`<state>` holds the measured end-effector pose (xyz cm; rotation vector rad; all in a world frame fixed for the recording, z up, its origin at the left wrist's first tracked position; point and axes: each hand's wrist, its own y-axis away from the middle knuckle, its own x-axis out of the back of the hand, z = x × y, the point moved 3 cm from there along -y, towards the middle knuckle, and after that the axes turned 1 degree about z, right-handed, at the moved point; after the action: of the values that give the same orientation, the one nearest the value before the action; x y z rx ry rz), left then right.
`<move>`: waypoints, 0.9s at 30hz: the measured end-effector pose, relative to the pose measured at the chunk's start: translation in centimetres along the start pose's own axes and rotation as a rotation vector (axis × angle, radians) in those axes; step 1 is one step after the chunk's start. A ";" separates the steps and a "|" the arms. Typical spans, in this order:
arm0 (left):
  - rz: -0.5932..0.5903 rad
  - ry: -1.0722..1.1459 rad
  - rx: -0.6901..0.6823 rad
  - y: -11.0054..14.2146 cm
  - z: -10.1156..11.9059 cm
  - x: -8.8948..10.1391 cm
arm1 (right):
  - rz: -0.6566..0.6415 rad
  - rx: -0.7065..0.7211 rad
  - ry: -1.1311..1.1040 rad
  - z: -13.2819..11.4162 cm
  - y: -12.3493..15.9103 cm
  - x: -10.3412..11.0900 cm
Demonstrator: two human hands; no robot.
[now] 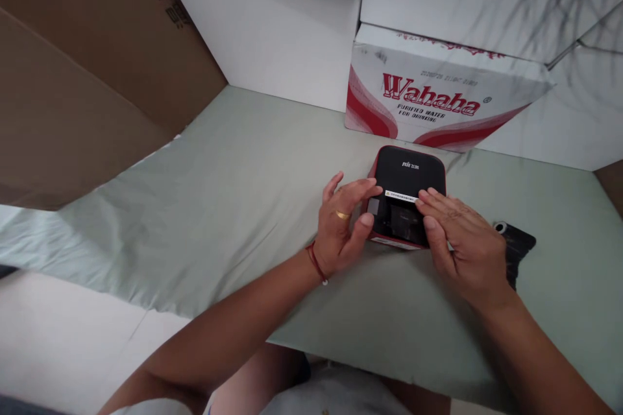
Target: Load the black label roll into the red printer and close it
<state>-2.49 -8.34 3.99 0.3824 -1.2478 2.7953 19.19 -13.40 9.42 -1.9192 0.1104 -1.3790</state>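
Note:
A small black and red device (407, 194) with a white logo and a white label strip sits on the pale green cloth (233, 207). My left hand (343, 224), with a gold ring and a red wrist cord, rests against the device's left side, fingers curved over its top and thumb at its front corner. Over on the device's right front edge, my right hand (457, 240) lies flat with the fingers stretched out and touching the top. Neither hand lifts it.
A Wahaha water carton (428, 100) stands just behind the device, with white boxes (272, 32) stacked around it. A big brown cardboard box (87, 65) fills the left. A dark flat object (518, 246) lies right of my right hand.

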 end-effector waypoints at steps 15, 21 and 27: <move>-0.100 0.803 0.771 0.5 -5.7 -3.3 | 0.091 0.024 -0.210 0.1 1.1 0.4; -0.149 0.814 0.707 0.2 -6.9 -3.9 | 0.104 0.122 -0.244 -0.8 1.2 1.1; -0.155 0.768 0.661 0.1 -7.5 -4.0 | 0.088 0.181 -0.316 -1.1 0.6 1.0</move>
<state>-0.16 -2.71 -1.86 -0.5192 -0.1291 2.6833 18.89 -14.86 10.03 -1.9288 -0.0800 -0.9788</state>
